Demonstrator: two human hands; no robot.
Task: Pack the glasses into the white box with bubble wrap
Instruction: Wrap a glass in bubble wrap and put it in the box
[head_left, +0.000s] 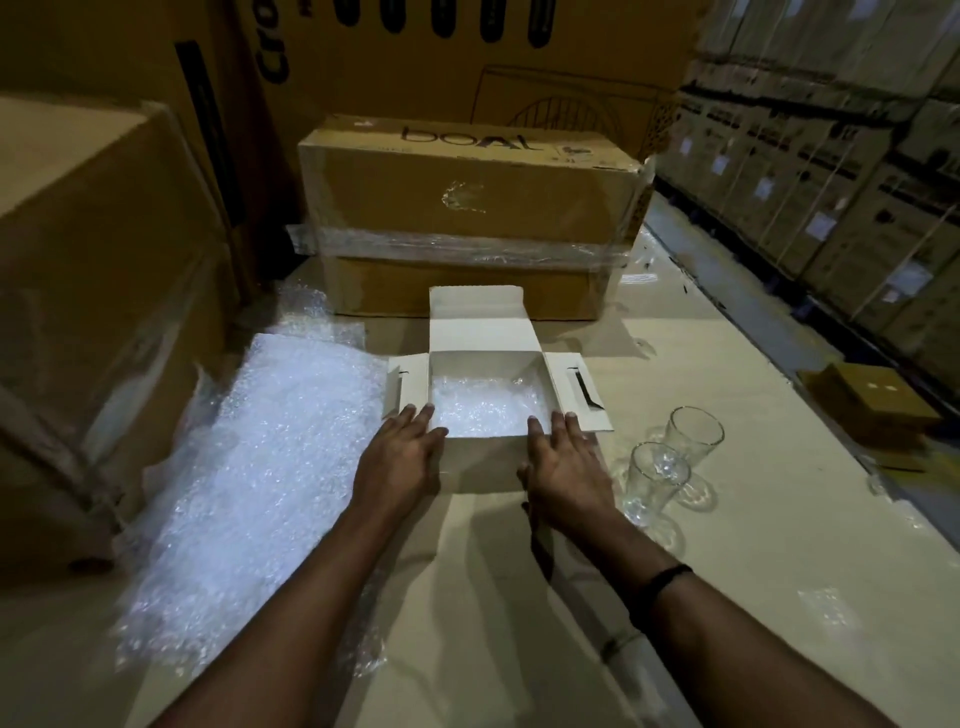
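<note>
Left hand (400, 457), right hand (563, 467) flat, fingers straight, likely bracing white box (485, 340) at near corners. Bubble wrap (483, 410) lines floor as cushion. Glasses (658, 480) wait at 4 o'clock, unpacked.

Pale worktop (727, 545), flat, partly covered with brown cardboard sheet. Centre: white box (483, 338) standing open, flaps spread out. Left of it, just beside: big loose sheet of bubble wrap (270, 441) lying flat and running toward the near edge. Right of the box: two clear glasses, upright, near each other, near glass (655, 480) and far glass (695, 431). Behind the white box: taped brown carton (467, 208). Far left: large carton (93, 312). Far right: small brown box (872, 400). Scrap of clear film (826, 603) near right
</note>
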